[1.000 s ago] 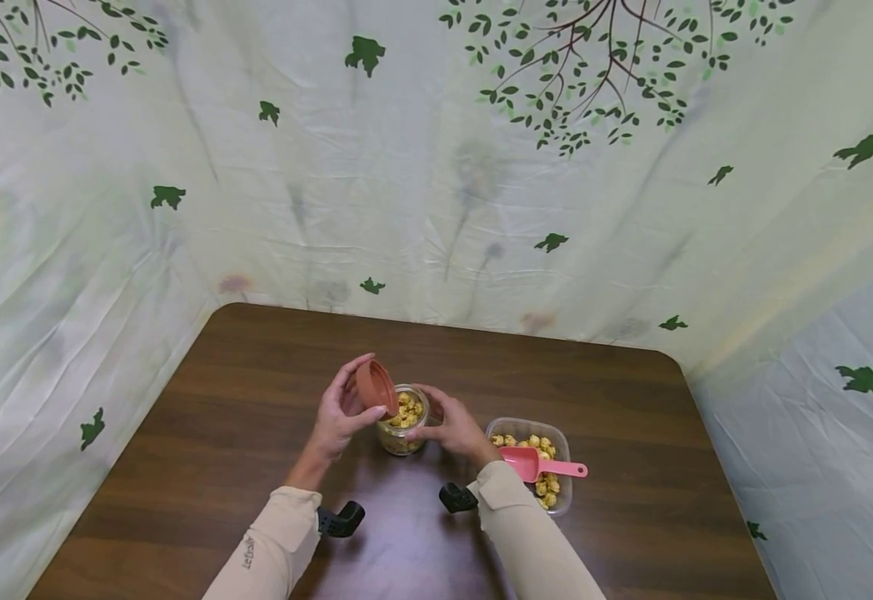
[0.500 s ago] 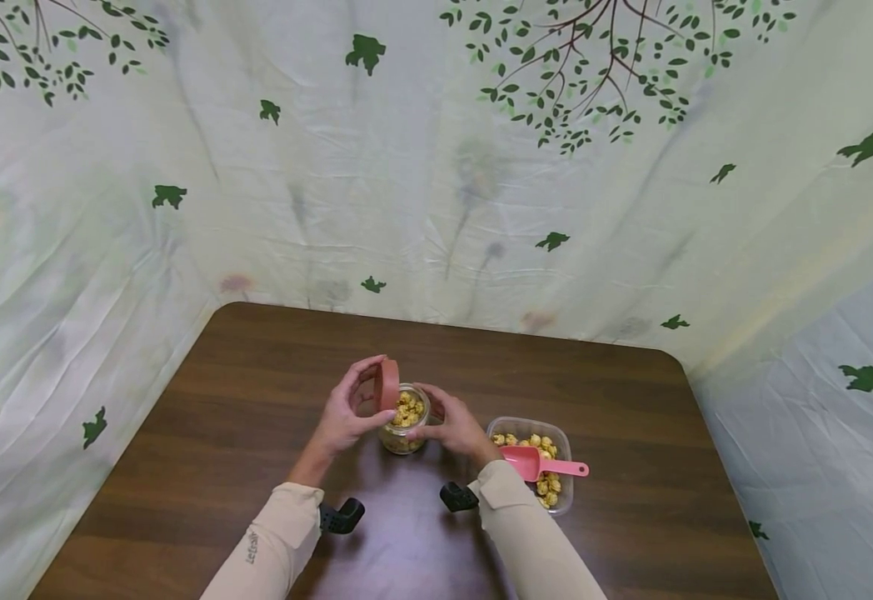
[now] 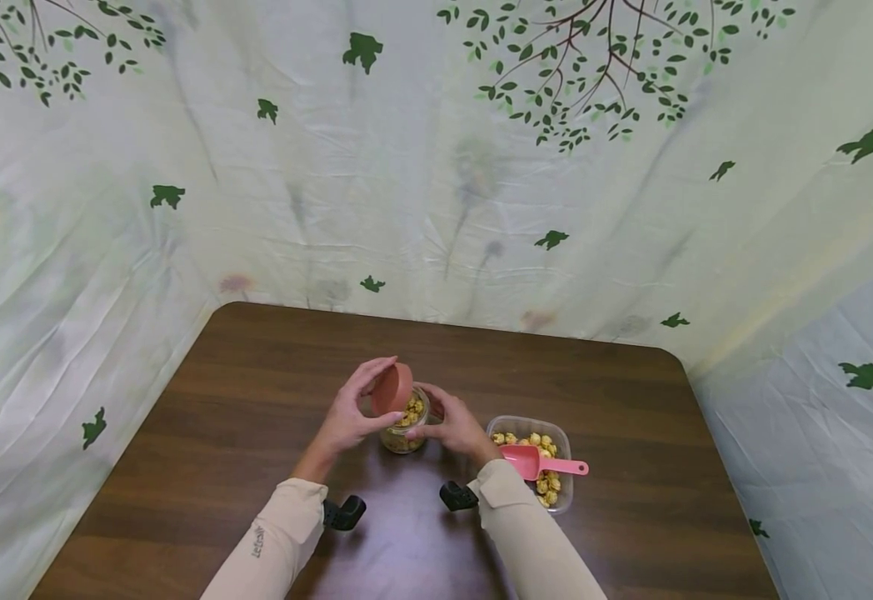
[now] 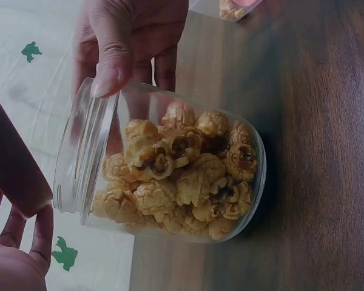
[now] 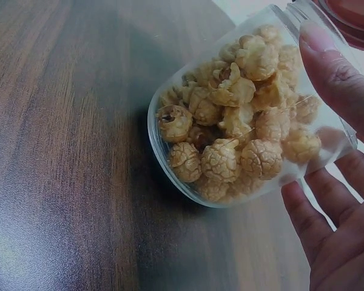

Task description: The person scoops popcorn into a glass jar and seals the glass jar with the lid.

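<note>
A clear jar (image 3: 401, 439) of caramel popcorn (image 5: 233, 115) stands upright on the table. My right hand (image 3: 455, 427) grips it near the neck from the right, thumb on the near side and fingers round the far side. Above the jar's left rim, my left hand (image 3: 349, 410) holds a round reddish-brown lid (image 3: 392, 388) by its edge. The lid is tilted, its outer face towards the head camera, and covers part of the mouth. In the left wrist view, the lid's lower edge is very close to the jar's rim; whether they touch I cannot tell.
To the right of the jar stands a clear plastic tub (image 3: 566, 498) with more popcorn, a pink scoop (image 3: 530, 463) lying across it. The brown wooden table (image 3: 256, 375) ends at a leaf-printed cloth (image 3: 421, 208) behind and at the sides.
My left hand has turned the lid from its underside showing, through edge-on, to its outer face showing, and moved it slightly right over the jar's mouth. My right hand stays on the jar.
</note>
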A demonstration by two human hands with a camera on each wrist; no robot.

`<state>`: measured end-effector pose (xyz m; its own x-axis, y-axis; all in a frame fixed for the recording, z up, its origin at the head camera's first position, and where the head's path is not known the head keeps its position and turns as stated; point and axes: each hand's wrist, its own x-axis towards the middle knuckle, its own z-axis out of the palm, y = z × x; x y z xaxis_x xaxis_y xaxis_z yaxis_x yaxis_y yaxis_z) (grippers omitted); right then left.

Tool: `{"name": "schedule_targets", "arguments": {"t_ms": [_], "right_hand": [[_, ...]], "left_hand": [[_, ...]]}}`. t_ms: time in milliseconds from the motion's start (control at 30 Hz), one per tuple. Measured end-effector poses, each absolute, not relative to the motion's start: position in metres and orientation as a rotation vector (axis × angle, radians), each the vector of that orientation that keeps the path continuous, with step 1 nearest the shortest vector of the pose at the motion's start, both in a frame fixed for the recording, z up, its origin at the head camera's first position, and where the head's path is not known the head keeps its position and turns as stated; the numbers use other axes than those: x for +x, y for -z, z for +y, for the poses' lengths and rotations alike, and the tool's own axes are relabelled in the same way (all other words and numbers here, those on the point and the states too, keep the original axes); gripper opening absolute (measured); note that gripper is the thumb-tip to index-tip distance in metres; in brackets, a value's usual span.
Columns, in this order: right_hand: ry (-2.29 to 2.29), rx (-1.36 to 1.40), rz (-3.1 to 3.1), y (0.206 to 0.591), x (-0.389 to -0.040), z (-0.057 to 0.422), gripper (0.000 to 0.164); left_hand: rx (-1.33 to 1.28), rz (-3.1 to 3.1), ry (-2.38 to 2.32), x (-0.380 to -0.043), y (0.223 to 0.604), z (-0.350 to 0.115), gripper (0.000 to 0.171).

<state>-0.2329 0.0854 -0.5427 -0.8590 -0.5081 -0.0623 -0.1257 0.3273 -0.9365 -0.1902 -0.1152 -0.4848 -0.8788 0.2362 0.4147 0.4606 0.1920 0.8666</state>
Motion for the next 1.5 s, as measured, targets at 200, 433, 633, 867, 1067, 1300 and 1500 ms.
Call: {"name": "schedule_targets", "arguments": {"t_ms": [200, 433, 633, 867, 1067, 1300, 1500], "right_hand": [[1.519, -0.562, 2.286, 0.544, -0.232, 0.087, 0.073], [1.516, -0.593, 2.304, 0.546, -0.233, 0.088, 0.076], [1.533, -0.588, 2.292, 0.545, -0.232, 0.088, 0.076], [1.520, -0.590, 2.300, 0.545, -0.234, 0.087, 0.077], [1.556, -0.623, 2.281, 0.547, -0.234, 0.087, 0.073], [1.629, -0.649, 2.228, 0.549, -0.235, 0.087, 0.073], [1.657, -0.635, 2.191, 0.550, -0.235, 0.088, 0.074]], "left_hand": [[-0.631, -2.366, 1.718, -0.190, 0.481, -0.112, 0.072], [-0.630, -2.445, 1.628, -0.193, 0.486, -0.110, 0.072], [-0.666, -2.442, 1.499, -0.209, 0.513, -0.115, 0.075], [-0.727, -2.469, 1.433, -0.215, 0.519, -0.116, 0.074], [-0.815, -2.444, 1.339, -0.218, 0.524, -0.114, 0.074], [-0.853, -2.431, 1.275, -0.219, 0.528, -0.112, 0.070], [-0.853, -2.458, 1.230, -0.218, 0.527, -0.110, 0.068]]}}
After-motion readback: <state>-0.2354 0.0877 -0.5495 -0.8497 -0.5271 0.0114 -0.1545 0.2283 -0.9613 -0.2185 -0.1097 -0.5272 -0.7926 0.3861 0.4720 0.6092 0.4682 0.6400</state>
